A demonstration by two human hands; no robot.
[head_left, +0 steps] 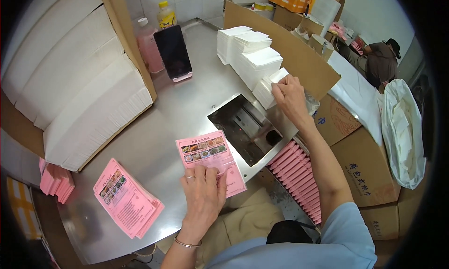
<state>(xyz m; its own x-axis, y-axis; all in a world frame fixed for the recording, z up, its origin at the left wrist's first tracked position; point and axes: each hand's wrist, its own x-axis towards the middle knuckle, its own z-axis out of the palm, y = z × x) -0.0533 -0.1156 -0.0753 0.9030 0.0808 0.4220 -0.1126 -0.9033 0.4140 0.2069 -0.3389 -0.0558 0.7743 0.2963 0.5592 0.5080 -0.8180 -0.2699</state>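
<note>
My left hand (204, 194) presses flat on the lower part of a single pink printed leaflet (208, 153) lying on the steel table (182, 110). My right hand (291, 98) reaches forward and pinches the top piece of a small stack of white folded napkins (267, 89). More white napkin stacks (250, 54) stand just behind it. Between my hands is a rectangular opening in the table with a dark machine slot (248, 128). A row of filled pink packets (301, 178) lies below the slot at the table's right edge.
A pile of pink leaflets (124, 199) lies at the front left. A big carton of white sheets (79, 86) stands left. A dark phone (174, 51) leans on a pink bottle (148, 44); a yellow bottle (166, 14) is behind. Cardboard boxes (367, 170) and another person (381, 61) are right.
</note>
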